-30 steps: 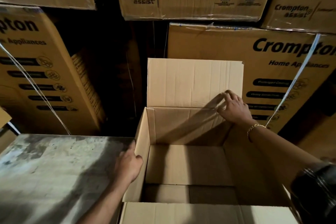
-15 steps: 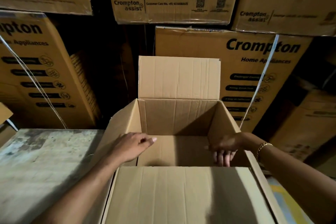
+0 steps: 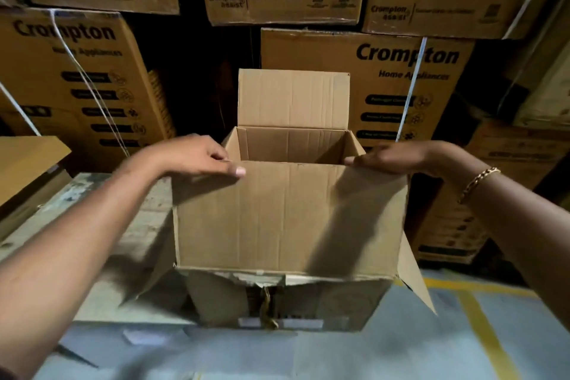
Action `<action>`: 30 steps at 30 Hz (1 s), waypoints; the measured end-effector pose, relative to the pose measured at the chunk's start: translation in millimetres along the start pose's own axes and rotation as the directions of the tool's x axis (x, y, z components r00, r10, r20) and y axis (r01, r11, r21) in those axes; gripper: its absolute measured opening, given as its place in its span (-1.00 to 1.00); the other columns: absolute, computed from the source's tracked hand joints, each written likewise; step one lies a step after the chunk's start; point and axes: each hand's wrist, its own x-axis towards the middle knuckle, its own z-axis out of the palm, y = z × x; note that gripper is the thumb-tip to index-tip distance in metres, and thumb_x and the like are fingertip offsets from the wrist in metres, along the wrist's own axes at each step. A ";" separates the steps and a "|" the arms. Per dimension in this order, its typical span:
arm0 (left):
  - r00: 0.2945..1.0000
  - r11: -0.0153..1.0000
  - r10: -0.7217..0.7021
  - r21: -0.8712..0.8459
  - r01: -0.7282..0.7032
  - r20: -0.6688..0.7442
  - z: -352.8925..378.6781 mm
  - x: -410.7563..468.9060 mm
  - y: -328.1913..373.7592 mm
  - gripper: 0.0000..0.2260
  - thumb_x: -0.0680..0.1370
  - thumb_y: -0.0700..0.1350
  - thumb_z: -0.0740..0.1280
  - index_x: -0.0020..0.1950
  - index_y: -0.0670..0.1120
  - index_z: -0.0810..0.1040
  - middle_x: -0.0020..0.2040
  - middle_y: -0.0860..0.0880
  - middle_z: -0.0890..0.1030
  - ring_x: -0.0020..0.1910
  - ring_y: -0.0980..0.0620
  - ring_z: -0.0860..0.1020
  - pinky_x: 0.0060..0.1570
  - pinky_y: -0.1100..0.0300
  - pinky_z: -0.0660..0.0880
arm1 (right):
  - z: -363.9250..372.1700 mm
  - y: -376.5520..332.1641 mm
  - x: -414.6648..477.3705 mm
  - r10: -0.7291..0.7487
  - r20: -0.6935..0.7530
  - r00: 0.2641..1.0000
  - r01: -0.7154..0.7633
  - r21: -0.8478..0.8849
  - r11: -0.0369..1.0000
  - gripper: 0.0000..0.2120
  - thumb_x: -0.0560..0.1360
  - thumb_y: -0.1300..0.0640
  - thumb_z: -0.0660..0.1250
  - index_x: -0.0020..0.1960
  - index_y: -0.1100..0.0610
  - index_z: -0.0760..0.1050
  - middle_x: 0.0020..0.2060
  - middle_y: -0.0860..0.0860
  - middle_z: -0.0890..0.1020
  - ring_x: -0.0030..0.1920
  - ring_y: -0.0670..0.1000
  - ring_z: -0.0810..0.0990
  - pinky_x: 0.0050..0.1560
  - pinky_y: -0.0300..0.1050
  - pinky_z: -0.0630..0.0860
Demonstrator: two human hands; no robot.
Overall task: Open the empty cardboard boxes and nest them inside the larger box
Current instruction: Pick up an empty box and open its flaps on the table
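Plain brown cardboard box (image 3: 287,216) stood open close before us, over a grey floor (image 3: 509,348) marked with yellow lines and beside a worn grey desk (image 3: 101,225). Half a second earlier we had been reaching inside it. Now the left grip (image 3: 197,157) and right grip (image 3: 391,159) were each clamped on a top corner of its near panel. We judged it opened and ready to lift. Printed brown cartons (image 3: 401,86) were stacked behind.
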 end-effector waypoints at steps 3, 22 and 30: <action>0.979 0.986 -0.076 -0.131 0.102 0.190 -7.6 -52.6 16.8 -0.32 0.38 0.53 0.11 -0.07 0.03 0.75 -0.14 0.13 0.73 -0.17 0.12 0.70 -0.05 0.24 0.54 | 10.0 -2.5 -43.3 0.018 0.225 0.974 -0.047 0.123 0.991 -0.42 0.50 -0.37 0.22 0.21 0.05 0.64 0.10 -0.03 0.72 0.11 0.00 0.69 0.24 -0.06 0.54; 0.952 0.962 -0.271 -0.027 0.270 -0.140 202.3 -79.3 -71.7 -0.04 0.27 0.37 0.51 0.58 0.10 0.25 0.61 0.01 -0.35 0.59 -0.13 0.08 0.47 -0.08 0.22 | 216.3 90.1 -10.6 0.188 -0.294 0.937 -0.218 -0.075 0.973 0.38 0.20 -0.23 0.63 0.62 -0.02 -0.31 0.55 0.06 -0.45 0.56 0.26 0.15 0.39 0.16 0.45; 0.923 0.938 -0.336 -0.159 0.309 -0.189 208.3 -76.7 -69.0 0.24 0.30 0.24 0.57 0.62 -0.02 -0.27 0.64 -0.13 0.02 0.49 -0.15 0.33 0.31 0.12 0.37 | 223.0 92.8 0.1 0.282 -0.366 0.887 -0.330 -0.074 0.941 0.42 0.22 -0.21 0.63 0.60 0.10 -0.39 0.61 0.11 -0.01 0.15 0.21 0.61 -0.04 0.01 0.67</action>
